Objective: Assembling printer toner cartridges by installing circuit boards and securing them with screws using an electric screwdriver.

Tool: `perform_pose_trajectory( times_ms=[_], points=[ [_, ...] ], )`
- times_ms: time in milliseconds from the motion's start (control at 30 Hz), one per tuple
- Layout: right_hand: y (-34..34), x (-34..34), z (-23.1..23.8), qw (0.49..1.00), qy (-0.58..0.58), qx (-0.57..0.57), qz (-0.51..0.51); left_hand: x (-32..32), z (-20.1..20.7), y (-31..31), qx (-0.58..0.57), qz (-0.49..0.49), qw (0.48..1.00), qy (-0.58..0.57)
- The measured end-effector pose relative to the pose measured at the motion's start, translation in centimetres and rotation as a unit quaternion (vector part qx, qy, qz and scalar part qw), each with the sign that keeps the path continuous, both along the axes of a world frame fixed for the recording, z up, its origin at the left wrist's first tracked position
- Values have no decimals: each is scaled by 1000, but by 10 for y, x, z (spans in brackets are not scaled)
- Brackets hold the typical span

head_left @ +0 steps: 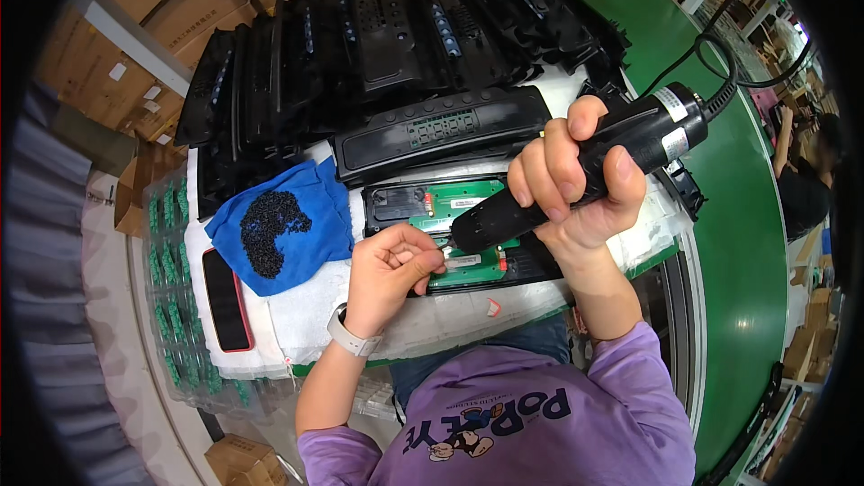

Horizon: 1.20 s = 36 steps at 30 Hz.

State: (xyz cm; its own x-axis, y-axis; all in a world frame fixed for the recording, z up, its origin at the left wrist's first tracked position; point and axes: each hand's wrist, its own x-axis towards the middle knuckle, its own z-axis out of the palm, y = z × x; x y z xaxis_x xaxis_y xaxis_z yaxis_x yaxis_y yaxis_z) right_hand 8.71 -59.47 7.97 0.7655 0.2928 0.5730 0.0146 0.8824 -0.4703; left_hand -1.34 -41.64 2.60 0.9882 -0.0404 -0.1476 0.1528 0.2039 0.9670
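A black corded electric screwdriver (504, 216) is gripped in my right hand (576, 175), its nose slanting down to the left. The tip sits over a green circuit board (490, 272) in a black plastic housing (391, 202). A second green board (468, 192) lies in the same housing, just beyond the tip. My left hand (393, 270) is closed in a pinch right beside the screwdriver tip; whatever its fingertips hold is too small to make out. To its left, a heap of small black screws (270, 229) rests on a blue cloth (328, 202).
Behind the housing lies a black panel with a digit display (441, 130), and beyond it rows of stacked black panels (378, 31). A red-edged phone (227, 301) lies at the left, near clear trays of green boards (166, 279). The screwdriver's cord (720, 63) loops at the right.
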Motion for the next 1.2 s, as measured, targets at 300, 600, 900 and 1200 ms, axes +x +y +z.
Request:
perform_pose_trajectory(
  times_ms=[300, 600, 900, 1200],
  points=[
    [-2, 11, 9, 996, 59, -59, -29, -2, -2, -2, 43, 60, 996, -46],
    [-2, 30, 10, 929, -48, -329, -160, 0, 5, 6, -90, 108, 988, -64],
    [3, 28, 13, 918, -55, -351, -176, -1, 3, 7, -133, 114, 983, -46],
    [4, 26, 16, 907, -70, -376, -175, 1, 3, 7, -125, 87, 988, -18]
  ],
)
